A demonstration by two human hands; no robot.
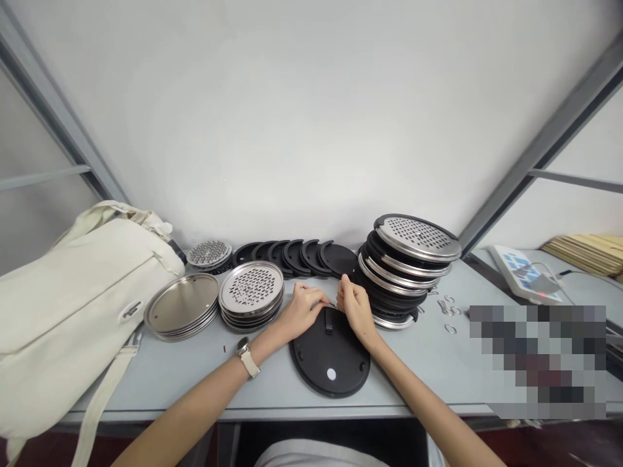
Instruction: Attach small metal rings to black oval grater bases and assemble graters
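A round black plate (331, 363) lies flat on the table in front of me, with a white dot, a dark rectangular tab at its far side and small dark studs near its rim. My left hand (305, 310), with a watch on the wrist, is at the plate's far left edge, its thumb and fingertips pinched together near the tab. My right hand (357, 308) is curled closed at the far right edge, thumb upward. The fingertips nearly meet above the tab. What is pinched between them is too small and hidden to name.
Right of my hands stands a tall stack of black and metal discs (389, 279), with loose metal rings (450, 329) beyond. At left are perforated metal discs (253, 288), plain metal discs (182, 305) and a cream bag (87, 292). Black crescent-cut discs (294, 256) line the wall.
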